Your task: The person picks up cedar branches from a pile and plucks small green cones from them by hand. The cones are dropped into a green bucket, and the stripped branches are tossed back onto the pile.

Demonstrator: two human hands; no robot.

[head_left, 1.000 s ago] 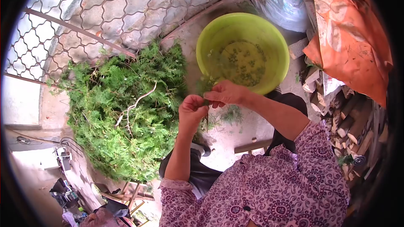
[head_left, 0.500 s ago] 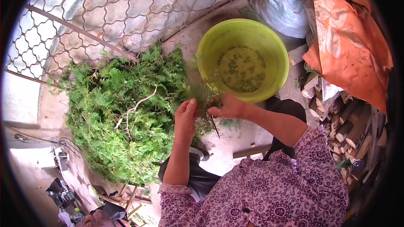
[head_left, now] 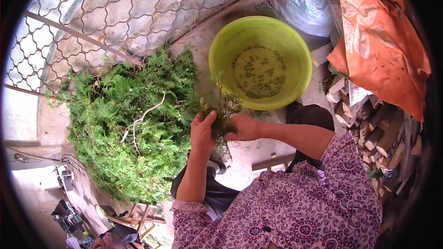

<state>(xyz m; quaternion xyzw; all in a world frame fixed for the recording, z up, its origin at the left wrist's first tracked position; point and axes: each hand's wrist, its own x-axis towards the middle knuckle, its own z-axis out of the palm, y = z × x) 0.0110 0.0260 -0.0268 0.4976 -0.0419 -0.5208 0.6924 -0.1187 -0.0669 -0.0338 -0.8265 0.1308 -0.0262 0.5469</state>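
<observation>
My left hand (head_left: 203, 128) is closed on a leafy evergreen sprig (head_left: 225, 106), thumb pointing up. Close beside it, my right hand (head_left: 245, 127) has its fingers curled at the right side of the same sprig; its fingertips are partly hidden among the foliage. The sprig's top reaches toward the near rim of a yellow-green basin (head_left: 297, 67). Small green bits (head_left: 263, 71), perhaps cones or berries, lie scattered over the basin's bottom. To the left of my hands spreads a large heap of cut evergreen branches (head_left: 134, 133), with a bare forked twig (head_left: 144, 116) on top.
Behind the heap stands a wavy wire mesh panel (head_left: 134, 9). A white sack (head_left: 304, 7) sits beyond the basin. On the right, an orange plastic sheet (head_left: 378, 50) hangs over stacked firewood (head_left: 387, 133). A wooden piece (head_left: 272, 162) lies near my legs.
The sprig between my hands is turned more upright, and its dark stem no longer points down below my hands. The whole view has shifted slightly, while the heap and basin stay in place.
</observation>
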